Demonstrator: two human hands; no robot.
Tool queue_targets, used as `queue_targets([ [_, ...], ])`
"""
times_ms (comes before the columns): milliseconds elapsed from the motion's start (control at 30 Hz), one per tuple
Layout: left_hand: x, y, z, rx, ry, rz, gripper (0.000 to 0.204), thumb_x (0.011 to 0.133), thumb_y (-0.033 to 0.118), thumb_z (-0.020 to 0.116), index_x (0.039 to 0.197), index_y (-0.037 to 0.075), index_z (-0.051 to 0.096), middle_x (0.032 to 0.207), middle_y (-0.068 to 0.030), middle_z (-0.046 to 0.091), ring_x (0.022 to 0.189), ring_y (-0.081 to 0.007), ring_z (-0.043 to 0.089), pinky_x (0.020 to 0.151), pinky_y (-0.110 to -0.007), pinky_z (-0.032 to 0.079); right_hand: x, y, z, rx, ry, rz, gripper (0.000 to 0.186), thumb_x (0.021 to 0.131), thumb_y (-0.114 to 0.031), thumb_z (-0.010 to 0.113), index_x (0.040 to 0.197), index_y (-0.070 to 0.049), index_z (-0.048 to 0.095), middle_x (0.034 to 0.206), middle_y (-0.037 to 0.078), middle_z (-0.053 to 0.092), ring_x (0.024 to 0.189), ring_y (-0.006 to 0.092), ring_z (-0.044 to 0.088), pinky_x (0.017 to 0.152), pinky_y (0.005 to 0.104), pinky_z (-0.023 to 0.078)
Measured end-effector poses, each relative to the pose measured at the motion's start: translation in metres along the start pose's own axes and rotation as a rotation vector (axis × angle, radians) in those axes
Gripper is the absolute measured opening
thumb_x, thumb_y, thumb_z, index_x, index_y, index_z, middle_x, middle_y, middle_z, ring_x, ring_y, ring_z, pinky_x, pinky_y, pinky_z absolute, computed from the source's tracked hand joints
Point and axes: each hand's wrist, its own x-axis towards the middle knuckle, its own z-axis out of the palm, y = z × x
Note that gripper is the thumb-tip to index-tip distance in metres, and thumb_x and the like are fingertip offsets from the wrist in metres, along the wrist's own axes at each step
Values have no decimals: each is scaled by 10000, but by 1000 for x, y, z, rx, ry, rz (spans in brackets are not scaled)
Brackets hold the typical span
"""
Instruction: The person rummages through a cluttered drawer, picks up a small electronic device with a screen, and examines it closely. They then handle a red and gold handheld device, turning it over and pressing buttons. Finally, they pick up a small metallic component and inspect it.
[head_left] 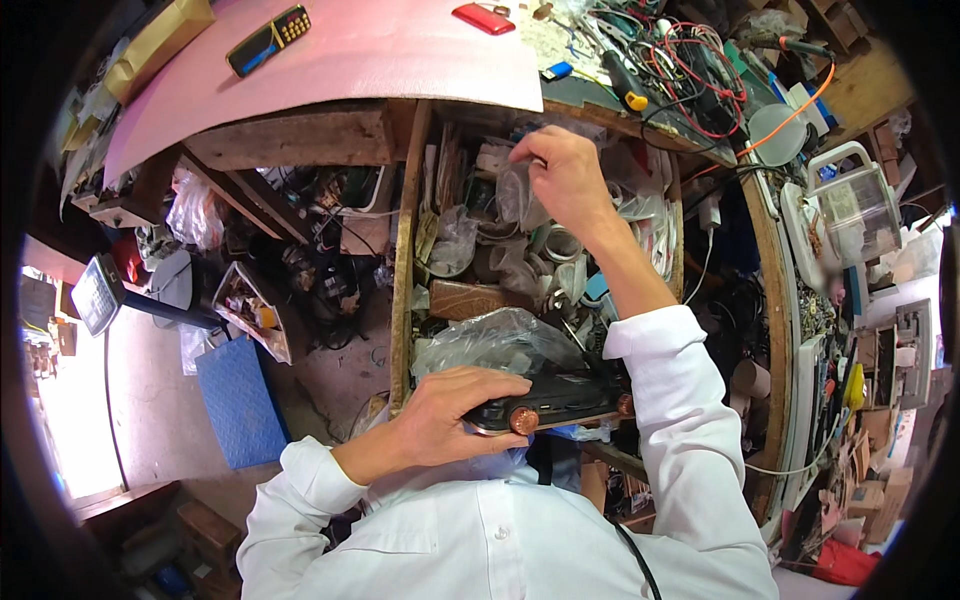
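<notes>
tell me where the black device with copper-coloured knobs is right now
In the head view, the black device is below centre, slightly right, with the left hand gripping its left end, just below the clear plastic bag.

A pink sheet [350, 70] covers much of the desk [300, 145], and I can see rough brown timber framing it underneath. A wooden-edged side desk [775, 300] runs down the right, with crowded clutter [875, 400] beyond it. The floor [335, 400] to the left is a dull grey. Glaring white light [85, 420] floods the far left, too bright for me to make out a door or window.
</notes>
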Motion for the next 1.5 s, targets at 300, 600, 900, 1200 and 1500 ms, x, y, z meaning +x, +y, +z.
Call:
queue_targets([
  [300,0,-1,1,9,12,-5,544,747,271,915,1195,52,697,1203,-131,740,1062,-335,720,916,-406,564,-28,15,18,-261,-303,-189,194,777,-11,657,888,-110,781,996,97,646,934,298,646,823,445,489],
  [600,0,1,2,17,14,8,535,745,252,916,1193,55,699,1180,-125,745,1048,-334,724,911,-405,560,-40,-6,20,-461,-283,-356,201,720,-228,839,888,-145,769,1069,62,590,1080,263,564,923,512,433],
  [900,1,3,1,10,11,23,541,748,229,915,1213,56,698,1153,-126,743,1051,-334,718,909,-411,554,-45,5,23,-223,-333,-302,196,755,-21,713,924,-96,778,1105,115,644,1060,318,619,949,412,522],
  [1200,-5,0,1,6,-30,-5,584,743,199,916,1255,41,684,1256,-127,728,1146,-339,701,977,-419,530,-22,4,17,157,-184,-68,311,745,161,568,951,-12,725,949,125,684,909,323,687,787,369,549],
  [1500,-1,0,-4,5,-63,-19,591,761,238,909,1266,33,680,1260,-138,722,1121,-338,706,959,-410,534,-42,15,33,-196,-244,-228,220,801,56,611,969,-26,727,1056,101,690,1034,313,667,888,419,545],
])
